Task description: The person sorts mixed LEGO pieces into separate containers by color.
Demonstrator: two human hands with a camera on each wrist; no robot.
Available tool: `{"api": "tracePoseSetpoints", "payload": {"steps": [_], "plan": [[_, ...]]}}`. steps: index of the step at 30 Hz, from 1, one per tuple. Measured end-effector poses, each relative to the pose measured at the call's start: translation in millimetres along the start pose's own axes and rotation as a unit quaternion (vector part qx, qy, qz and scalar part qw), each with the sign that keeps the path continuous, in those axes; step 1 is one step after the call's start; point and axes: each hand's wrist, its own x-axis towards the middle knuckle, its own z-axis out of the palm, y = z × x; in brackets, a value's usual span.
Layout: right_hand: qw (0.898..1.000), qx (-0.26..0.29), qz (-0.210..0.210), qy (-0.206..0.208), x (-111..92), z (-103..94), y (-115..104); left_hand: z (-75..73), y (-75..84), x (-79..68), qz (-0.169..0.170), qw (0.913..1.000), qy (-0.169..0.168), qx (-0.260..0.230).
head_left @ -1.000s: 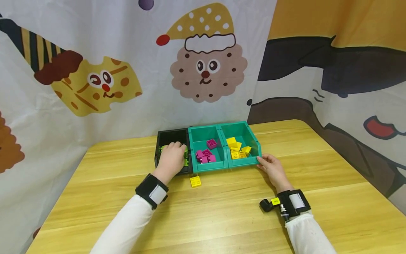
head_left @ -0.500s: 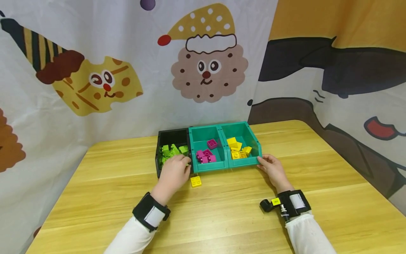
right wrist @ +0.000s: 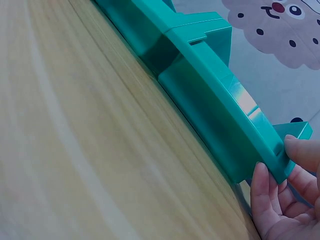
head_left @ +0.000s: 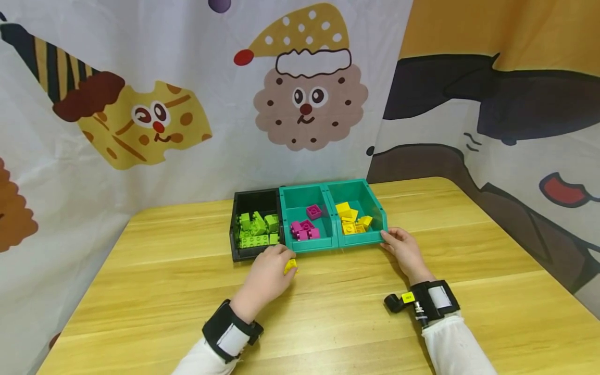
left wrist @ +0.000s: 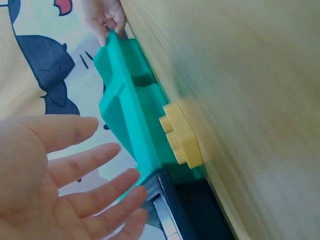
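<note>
My left hand (head_left: pixel 266 276) reaches over a loose yellow toy brick (head_left: pixel 291 265) on the table, just in front of the bins. In the left wrist view the fingers of this hand (left wrist: pixel 75 185) are extended, with a gap between them and the studded yellow brick (left wrist: pixel 184 137). At the right end of the row, my right hand (head_left: pixel 404 252) pinches the front corner of the right teal bin (head_left: pixel 361 239). The right wrist view shows its thumb on one side of the bin's rim (right wrist: pixel 245 125) and fingers on the other. Several yellow bricks (head_left: pixel 349 214) lie inside that bin.
Left of it stand a middle teal bin (head_left: pixel 300 195) with several magenta bricks (head_left: pixel 304 229) and a black bin (head_left: pixel 255 198) with several lime green bricks (head_left: pixel 255 240). They share a wooden table (head_left: pixel 337 312). Behind hangs a printed cloth (head_left: pixel 225 161).
My left hand has drawn back out of the black bin, toward the front and right, and now overlaps the loose yellow brick. The right hand has stayed at the bin's corner.
</note>
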Motion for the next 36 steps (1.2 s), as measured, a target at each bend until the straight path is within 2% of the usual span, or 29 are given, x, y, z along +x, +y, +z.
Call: {"api": "tracePoseSetpoints", "payload": {"steps": [8, 14, 20, 27, 30, 36], "plan": [[1.000, -0.001, 0.002, 0.001, -0.5, -1.6, 0.7, 5.2, 6.8, -4.1, -0.005, 0.9962, -0.068, -0.055], [1.000, -0.012, -0.001, 0.001, -0.8, -2.3, 0.0, 6.8, 7.7, -6.5, -0.013, 0.9907, -0.100, -0.091], [1.000, -0.013, 0.000, -0.002, -1.8, -1.8, -1.1, 6.0, 5.2, -9.3, -0.022, 0.9836, -0.151, -0.096], [1.000, -0.011, 0.001, -0.001, -2.3, -1.7, -1.9, 7.4, 2.9, -10.7, -0.027, 0.9752, -0.206, -0.077], [1.000, -0.009, 0.002, -0.001, -2.4, -1.4, -1.9, 9.5, 2.2, -10.6, -0.025, 0.9766, -0.203, -0.066], [1.000, -0.004, 0.001, 0.002, -2.0, -1.1, -1.1, 11.9, 2.5, -12.6, 0.010, 0.9849, -0.170, -0.034]]}}
